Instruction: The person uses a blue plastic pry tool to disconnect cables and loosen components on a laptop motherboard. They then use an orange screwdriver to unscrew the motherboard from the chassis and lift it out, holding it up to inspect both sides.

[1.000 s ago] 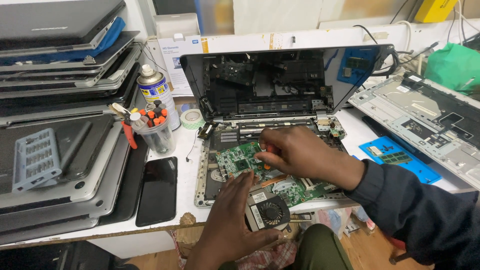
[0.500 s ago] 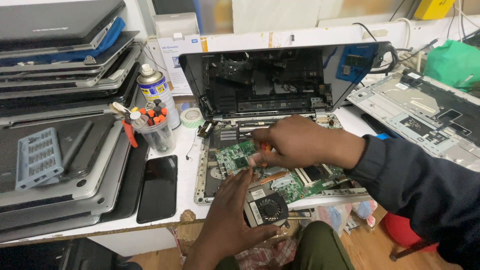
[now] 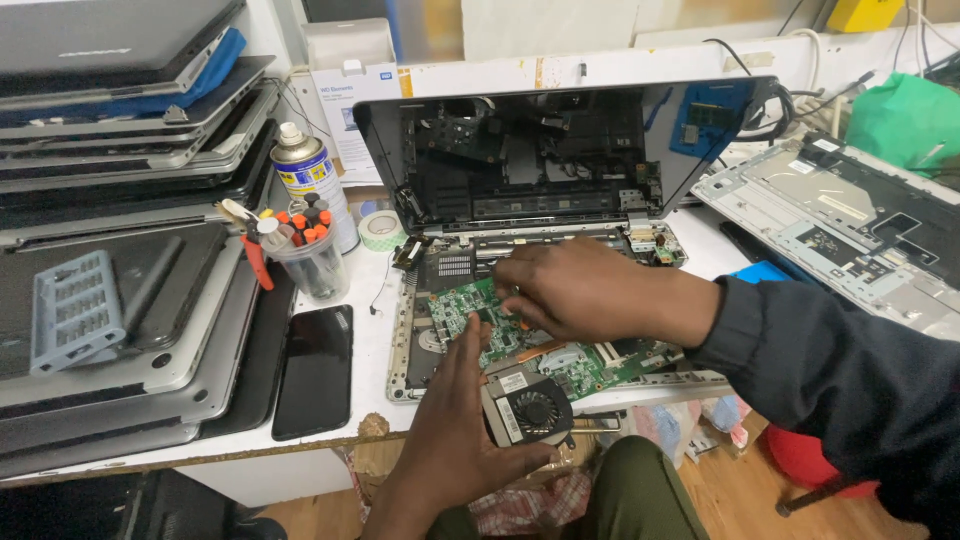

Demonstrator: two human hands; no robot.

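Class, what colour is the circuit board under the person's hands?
Green, seen in the head view: the circuit board lies in the opened laptop base.

Your left hand [image 3: 455,420] reaches up from below, palm turned rightward, fingers extended and thumb spread wide. Your right hand [image 3: 585,292] comes in from the right in a dark sleeve, knuckles up, fingers curled downward.
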